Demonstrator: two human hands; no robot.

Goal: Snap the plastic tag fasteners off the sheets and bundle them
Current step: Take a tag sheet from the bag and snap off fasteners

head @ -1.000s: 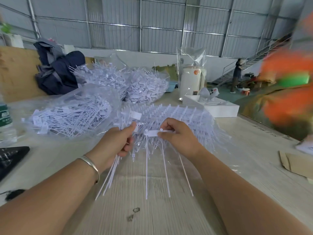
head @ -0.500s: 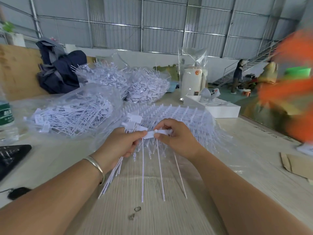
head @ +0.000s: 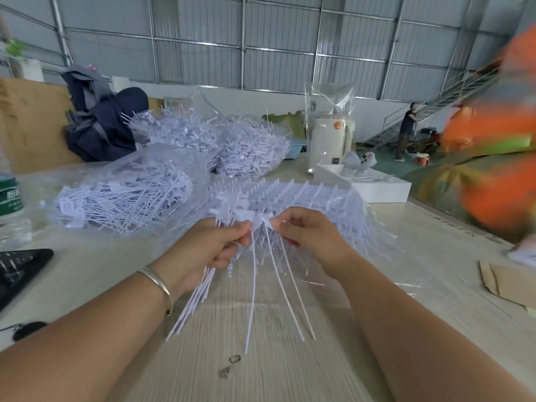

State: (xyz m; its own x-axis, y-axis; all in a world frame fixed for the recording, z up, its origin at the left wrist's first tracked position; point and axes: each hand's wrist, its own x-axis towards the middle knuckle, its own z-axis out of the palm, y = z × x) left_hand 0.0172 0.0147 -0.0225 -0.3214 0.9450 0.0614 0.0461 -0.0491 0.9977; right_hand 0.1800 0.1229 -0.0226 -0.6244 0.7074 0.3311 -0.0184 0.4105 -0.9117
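White fasteners pinched between left hand and right hand.

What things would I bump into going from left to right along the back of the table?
water bottle → dark jacket → bags of tag fasteners → white cylinder → white box

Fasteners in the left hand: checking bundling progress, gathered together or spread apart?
Gathered: the left hand grips the fasteners as one bunch.
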